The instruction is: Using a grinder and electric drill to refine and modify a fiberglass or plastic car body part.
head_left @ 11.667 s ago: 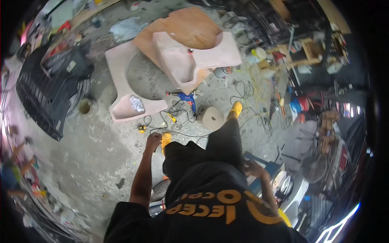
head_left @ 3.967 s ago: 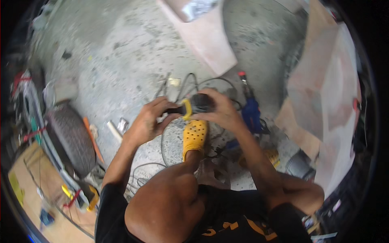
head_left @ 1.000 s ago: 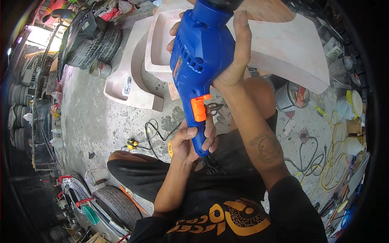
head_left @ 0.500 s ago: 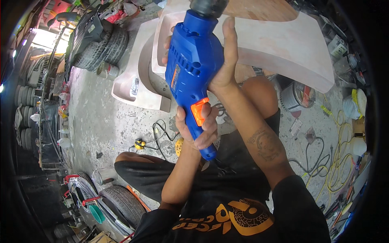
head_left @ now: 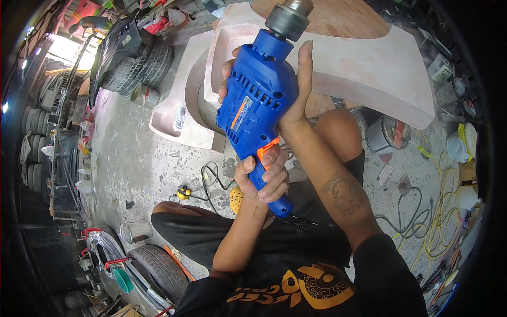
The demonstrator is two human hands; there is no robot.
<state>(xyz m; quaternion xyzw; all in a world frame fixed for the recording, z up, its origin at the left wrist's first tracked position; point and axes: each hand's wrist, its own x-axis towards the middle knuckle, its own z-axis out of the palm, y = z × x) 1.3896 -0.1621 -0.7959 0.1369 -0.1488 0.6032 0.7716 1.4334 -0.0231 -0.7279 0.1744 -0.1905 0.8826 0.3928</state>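
A blue power drill [head_left: 259, 100] with an orange trigger and a dark metal chuck [head_left: 288, 20] is held up in front of my chest, chuck pointing away. My left hand [head_left: 262, 177] wraps round its lower handle, with fingers at the trigger. Higher up, my right hand [head_left: 297, 90] cradles the drill's body from beneath; its thumb stretches along the right side and fingertips show on the left. The end of the handle, with a dark cord, hangs over my lap. Whether a bit sits in the chuck cannot be made out.
Pale moulded panels [head_left: 364, 63] lie on the stained floor ahead. Tyres [head_left: 142, 68] are stacked at the far left, another tyre [head_left: 161, 267] lies near left. A yellow sanding disc [head_left: 236, 199] and black cord are by my knee. A metal can [head_left: 383, 134] and yellow cable [head_left: 449, 206] are on the right.
The drill has come down slightly and tilted a little to the right, so the chuck shows more fully. Both hands keep hold of it.
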